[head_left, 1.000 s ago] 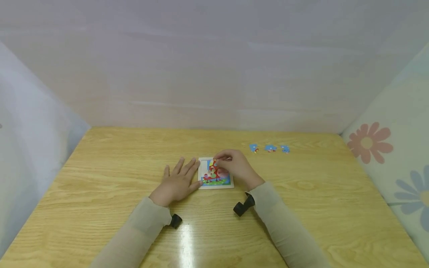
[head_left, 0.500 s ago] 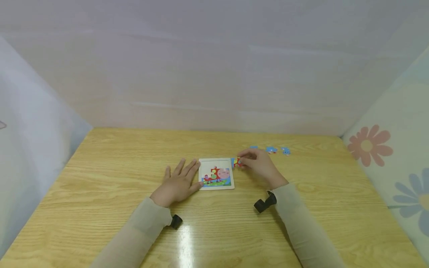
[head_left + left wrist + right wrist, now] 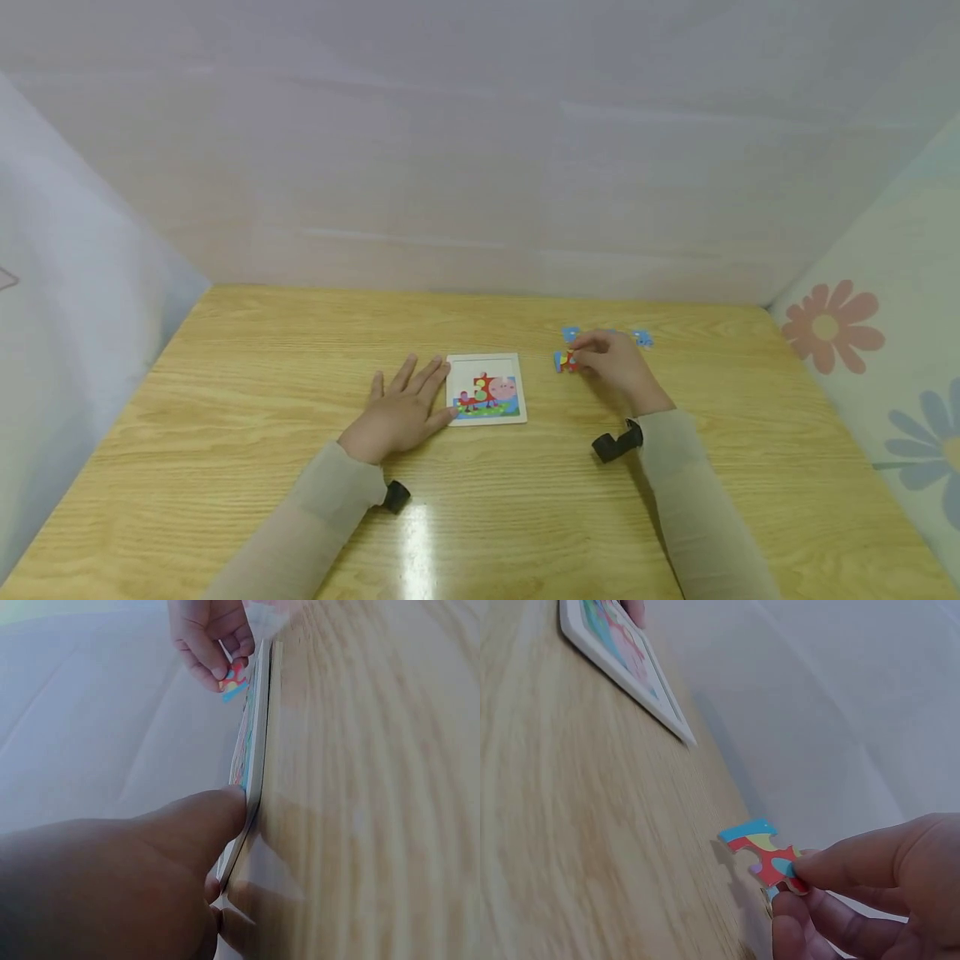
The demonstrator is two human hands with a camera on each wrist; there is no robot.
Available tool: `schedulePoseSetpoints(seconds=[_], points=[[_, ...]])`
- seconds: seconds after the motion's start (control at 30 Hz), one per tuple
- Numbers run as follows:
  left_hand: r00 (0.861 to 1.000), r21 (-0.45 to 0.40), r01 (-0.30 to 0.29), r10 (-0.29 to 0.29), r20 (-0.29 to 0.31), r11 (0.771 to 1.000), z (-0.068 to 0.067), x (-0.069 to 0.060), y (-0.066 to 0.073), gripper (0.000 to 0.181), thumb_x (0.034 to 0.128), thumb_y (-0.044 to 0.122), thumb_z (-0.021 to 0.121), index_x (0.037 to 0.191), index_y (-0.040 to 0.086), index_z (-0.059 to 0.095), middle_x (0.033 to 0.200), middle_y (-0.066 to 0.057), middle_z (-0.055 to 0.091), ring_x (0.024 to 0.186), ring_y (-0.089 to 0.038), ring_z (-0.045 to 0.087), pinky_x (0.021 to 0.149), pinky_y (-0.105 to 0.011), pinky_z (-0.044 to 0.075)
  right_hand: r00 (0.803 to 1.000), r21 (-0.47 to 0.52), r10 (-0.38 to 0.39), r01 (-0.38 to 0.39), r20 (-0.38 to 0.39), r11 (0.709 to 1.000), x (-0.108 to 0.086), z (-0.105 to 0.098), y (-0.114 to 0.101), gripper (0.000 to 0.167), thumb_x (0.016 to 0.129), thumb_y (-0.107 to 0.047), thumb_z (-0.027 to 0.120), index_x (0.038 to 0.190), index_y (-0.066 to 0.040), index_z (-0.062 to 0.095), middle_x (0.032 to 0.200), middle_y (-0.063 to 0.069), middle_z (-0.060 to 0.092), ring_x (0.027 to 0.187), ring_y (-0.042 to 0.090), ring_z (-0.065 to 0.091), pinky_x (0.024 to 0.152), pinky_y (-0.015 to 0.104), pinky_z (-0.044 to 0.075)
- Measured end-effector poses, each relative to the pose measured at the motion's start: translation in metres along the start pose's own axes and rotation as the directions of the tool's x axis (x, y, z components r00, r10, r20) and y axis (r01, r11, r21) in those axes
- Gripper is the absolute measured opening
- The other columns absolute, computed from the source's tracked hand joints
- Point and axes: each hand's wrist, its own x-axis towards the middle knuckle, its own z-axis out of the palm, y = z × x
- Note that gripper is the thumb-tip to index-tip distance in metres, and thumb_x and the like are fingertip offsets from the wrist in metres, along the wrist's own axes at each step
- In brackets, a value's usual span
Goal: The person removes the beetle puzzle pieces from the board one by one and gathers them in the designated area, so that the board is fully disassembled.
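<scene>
A white-framed puzzle board (image 3: 486, 423) lies on the table, its lower part filled with pieces showing a pink face and red shapes; its upper part shows bare white. My left hand (image 3: 396, 417) lies spread at the board's left edge, the thumb on its lower left corner. Right of the board, my right hand (image 3: 618, 367) pinches a red, blue and yellow puzzle piece (image 3: 761, 851) between thumb and fingers. In the right wrist view the piece is tilted just above the table.
Behind my right hand lie blue loose pieces, one at the left (image 3: 571, 333) and one at the right (image 3: 642, 337), with another mostly hidden by the hand. A pale cloth wall (image 3: 480, 167) rises at the table's back edge. Each wrist carries a black camera.
My right hand has lifted the red, blue and yellow piece out of the board's upper part and moved right with it. My left hand has stayed in place.
</scene>
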Motion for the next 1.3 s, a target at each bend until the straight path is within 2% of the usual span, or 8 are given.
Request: schedulePoseSetpoints(seconds=[0.3, 0.53, 0.83, 1.07, 1.3], points=[[1.0, 0.019, -0.003, 0.003, 0.002, 1.0, -0.002, -0.001, 0.0, 0.077, 0.1064, 0.055, 0.039, 0.165, 0.018, 0.006, 0.171, -0.002, 0.0, 0.155, -0.036, -0.009, 0.113, -0.074, -0.005, 1.0, -0.043, 0.018, -0.019, -0.016, 0.999, 0.001, -0.009, 0.006, 0.024, 0.101, -0.007, 0.062, 0.122, 0.003, 0.069, 0.118, 0.021, 0.069, 0.088, 0.021, 0.069, 0.079, 0.031, 0.058], [1.0, 0.047, 0.003, -0.004, 0.003, 0.999, -0.001, -0.001, -0.001, 0.076, 0.1063, 0.056, 0.037, 0.165, 0.019, 0.006, 0.171, -0.001, -0.001, 0.155, -0.035, -0.009, 0.114, -0.073, -0.003, 0.999, -0.124, 0.005, -0.009, -0.039, 0.992, 0.001, -0.011, 0.007, 0.023, 0.102, -0.008, 0.06, 0.121, 0.002, 0.07, 0.114, 0.021, 0.07, 0.087, 0.023, 0.069, 0.078, 0.033, 0.058], [1.0, 0.031, -0.004, 0.004, 0.002, 0.999, -0.002, -0.003, -0.001, 0.076, 0.1062, 0.056, 0.039, 0.165, 0.02, 0.006, 0.171, -0.001, 0.0, 0.155, -0.035, -0.009, 0.114, -0.074, -0.005, 0.997, -0.18, -0.026, 0.012, -0.074, 0.984, -0.001, -0.008, 0.004, 0.02, 0.101, -0.007, 0.06, 0.114, 0.004, 0.071, 0.105, 0.019, 0.072, 0.078, 0.021, 0.067, 0.071, 0.033, 0.057], [1.0, 0.035, -0.007, 0.007, -0.001, 0.999, -0.002, -0.002, -0.001, 0.076, 0.1063, 0.056, 0.039, 0.165, 0.02, 0.006, 0.171, -0.001, 0.0, 0.155, -0.035, -0.009, 0.114, -0.073, -0.005, 0.995, -0.186, -0.046, 0.03, -0.083, 0.982, -0.002, -0.008, 0.004, 0.017, 0.102, -0.009, 0.061, 0.109, 0.003, 0.071, 0.105, 0.018, 0.071, 0.085, 0.026, 0.067, 0.072, 0.033, 0.058], [1.0, 0.019, -0.014, 0.014, 0.002, 1.0, -0.002, -0.003, -0.001, 0.076, 0.1066, 0.054, 0.039, 0.165, 0.019, 0.006, 0.171, -0.002, 0.0, 0.155, -0.035, -0.011, 0.114, -0.072, -0.006, 0.993, -0.176, -0.063, 0.044, -0.1, 0.983, -0.003, 0.0, -0.002, 0.022, 0.102, -0.014, 0.061, 0.115, 0.002, 0.07, 0.11, 0.018, 0.069, 0.095, 0.031, 0.068, 0.078, 0.039, 0.059]])
